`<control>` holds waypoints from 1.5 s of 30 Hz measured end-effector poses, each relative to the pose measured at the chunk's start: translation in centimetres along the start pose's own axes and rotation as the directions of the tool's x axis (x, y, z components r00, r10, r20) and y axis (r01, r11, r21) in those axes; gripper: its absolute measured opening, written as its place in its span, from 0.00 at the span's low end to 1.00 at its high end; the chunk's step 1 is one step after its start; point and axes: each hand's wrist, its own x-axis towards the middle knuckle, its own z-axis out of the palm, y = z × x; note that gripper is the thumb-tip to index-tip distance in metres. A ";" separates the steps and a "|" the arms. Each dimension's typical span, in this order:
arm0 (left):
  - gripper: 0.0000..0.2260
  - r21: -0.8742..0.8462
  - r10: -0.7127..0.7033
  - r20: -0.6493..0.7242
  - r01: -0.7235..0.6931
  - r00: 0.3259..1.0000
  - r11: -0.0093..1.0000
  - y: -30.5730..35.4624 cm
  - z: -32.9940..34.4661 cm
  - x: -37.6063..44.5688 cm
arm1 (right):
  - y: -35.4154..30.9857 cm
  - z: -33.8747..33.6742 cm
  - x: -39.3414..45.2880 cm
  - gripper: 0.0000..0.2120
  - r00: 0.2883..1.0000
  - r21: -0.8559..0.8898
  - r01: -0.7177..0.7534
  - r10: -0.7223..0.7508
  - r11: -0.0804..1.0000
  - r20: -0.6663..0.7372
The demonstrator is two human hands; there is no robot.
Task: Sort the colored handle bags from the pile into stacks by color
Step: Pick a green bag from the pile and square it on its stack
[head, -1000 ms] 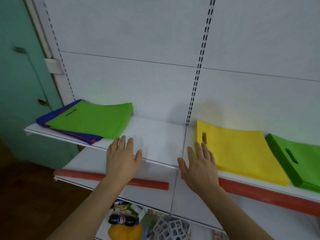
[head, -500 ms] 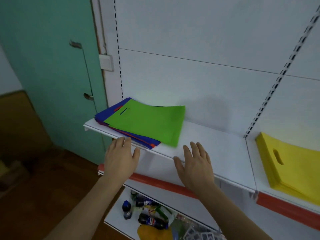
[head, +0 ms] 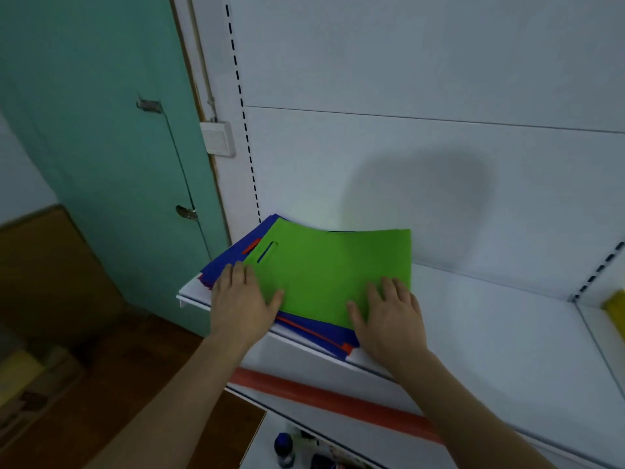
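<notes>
Nothing is gripped: the left hand and right hand, above the shelf edge a second ago, are now laid flat-fingered on the green non-woven handle bag topping the mixed blue-and-red pile on the white shelf, so picking is judged imminent.

A green bag is seen topping a pile of blue and red bags on the white shelf, pressed flat by left hand and right hand.
</notes>
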 end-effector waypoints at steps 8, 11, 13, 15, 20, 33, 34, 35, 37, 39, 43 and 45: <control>0.31 -0.043 0.206 -0.028 -0.207 0.978 0.977 0.5 2.0 1.0 | -1.4 1.4 0.6 0.35 0.992 -0.064 -0.121 0.119 0.991 -0.031; 0.25 -0.126 0.271 -0.060 -0.276 0.961 0.953 0.6 2.3 1.1 | -2.2 1.8 0.1 0.31 0.987 -0.013 -0.146 0.145 0.989 -0.075; 0.23 -0.185 0.313 -0.076 -0.321 0.947 0.929 0.5 2.8 1.3 | -2.6 2.0 -0.1 0.29 0.981 0.045 -0.154 0.158 0.987 -0.109; 0.23 -0.221 0.362 -0.103 -0.376 0.927 0.900 0.4 3.1 1.2 | -2.6 2.4 -0.6 0.28 0.970 0.077 -0.156 0.168 0.985 -0.175; 0.27 -0.226 0.396 -0.097 -0.408 0.913 0.885 0.4 2.8 1.3 | -1.7 1.7 -1.4 0.27 0.927 0.014 -0.331 0.328 0.943 -0.184; 0.29 -0.326 0.456 -0.118 -0.469 0.882 0.821 1.3 1.2 0.9 | 0.8 -2.8 1.2 0.08 0.779 0.299 -0.622 0.611 0.723 0.143; 0.28 -0.314 0.453 -0.112 -0.464 0.885 0.829 1.4 1.2 1.0 | 1.1 -3.1 1.3 0.06 0.779 0.261 -0.626 0.600 0.735 0.180; 0.27 -0.298 0.441 -0.110 -0.453 0.891 0.840 1.3 1.1 1.3 | 1.3 -3.2 1.3 0.05 0.783 0.236 -0.622 0.591 0.747 0.192; 0.26 -0.278 0.405 -0.123 -0.423 0.906 0.862 1.1 1.2 1.8 | 1.7 -3.5 1.1 0.03 0.798 0.240 -0.602 0.578 0.762 0.168; 0.29 -0.305 0.372 -0.141 -0.398 0.917 0.865 1.1 1.4 2.3 | 2.1 -3.6 0.7 0.06 0.818 0.308 -0.569 0.563 0.763 0.116; 0.32 -0.442 0.306 -0.119 -0.326 0.945 0.836 1.1 0.9 4.5 | 2.8 -3.3 -0.6 0.15 0.848 0.490 -0.422 0.523 0.763 -0.084; 0.33 -0.562 0.252 -0.074 -0.249 0.965 0.789 1.4 0.3 6.3 | 3.1 -3.5 -1.1 0.16 0.831 0.557 -0.362 0.529 0.747 -0.171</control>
